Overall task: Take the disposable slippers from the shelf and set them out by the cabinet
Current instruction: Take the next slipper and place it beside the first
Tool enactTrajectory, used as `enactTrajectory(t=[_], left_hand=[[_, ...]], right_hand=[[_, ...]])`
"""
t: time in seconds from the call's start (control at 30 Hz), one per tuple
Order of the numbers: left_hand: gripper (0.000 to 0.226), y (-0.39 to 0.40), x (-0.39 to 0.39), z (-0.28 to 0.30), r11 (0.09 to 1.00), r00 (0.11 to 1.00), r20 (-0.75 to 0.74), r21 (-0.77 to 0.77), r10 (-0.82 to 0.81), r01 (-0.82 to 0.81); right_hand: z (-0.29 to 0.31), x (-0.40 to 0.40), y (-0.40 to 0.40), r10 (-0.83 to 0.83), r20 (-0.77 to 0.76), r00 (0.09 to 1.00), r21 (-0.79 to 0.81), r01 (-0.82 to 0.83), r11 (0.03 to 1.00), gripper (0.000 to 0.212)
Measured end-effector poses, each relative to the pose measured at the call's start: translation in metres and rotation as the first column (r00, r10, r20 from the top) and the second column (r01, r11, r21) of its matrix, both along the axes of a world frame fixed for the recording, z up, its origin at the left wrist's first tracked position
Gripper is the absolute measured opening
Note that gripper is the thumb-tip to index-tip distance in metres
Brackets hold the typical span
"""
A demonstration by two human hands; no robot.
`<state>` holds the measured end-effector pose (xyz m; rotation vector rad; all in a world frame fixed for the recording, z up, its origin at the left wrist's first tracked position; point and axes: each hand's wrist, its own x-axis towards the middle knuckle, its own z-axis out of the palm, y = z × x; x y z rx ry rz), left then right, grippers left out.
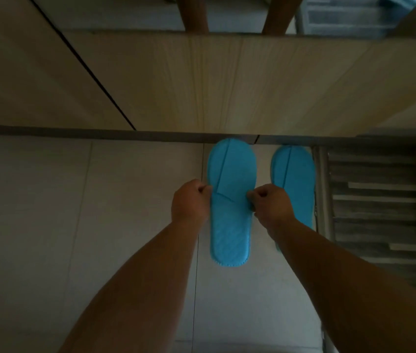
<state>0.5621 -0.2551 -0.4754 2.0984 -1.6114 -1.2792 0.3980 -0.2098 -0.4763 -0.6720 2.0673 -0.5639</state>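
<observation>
Two flat blue disposable slippers lie toes-forward in front of the light wooden cabinet [227,80]. The left slipper [230,225] is pinched at its mid edges by both hands: my left hand [190,202] grips its left edge, my right hand [270,202] grips its right edge. Its toe reaches the cabinet's base. The right slipper [295,179] lies alone on the floor beside it, partly hidden behind my right forearm.
Pale floor tiles [74,225] spread to the left and below. A metal threshold strip [323,187] and grey striped flooring [375,212] lie to the right. A dark plinth [100,132] runs along the cabinet's bottom. A mirror above reflects legs.
</observation>
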Motion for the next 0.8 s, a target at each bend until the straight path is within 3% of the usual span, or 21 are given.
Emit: enactTrajectory(t=[0.3,0.8], left_hand=[[0.019,-0.009,0.003,-0.044,0.999,0.999,-0.016,-0.003,0.033,-0.033],[0.015,-0.015,0.003,-0.052,1.0,0.999,0.05,-0.006,0.019,-0.019]], right_hand=[[-0.037,0.004,-0.021,0.069,-0.077,0.995,0.03,-0.067,0.997,0.022],[-0.049,0.009,-0.024,0.113,-0.124,0.986,0.114,-0.099,0.989,0.028]])
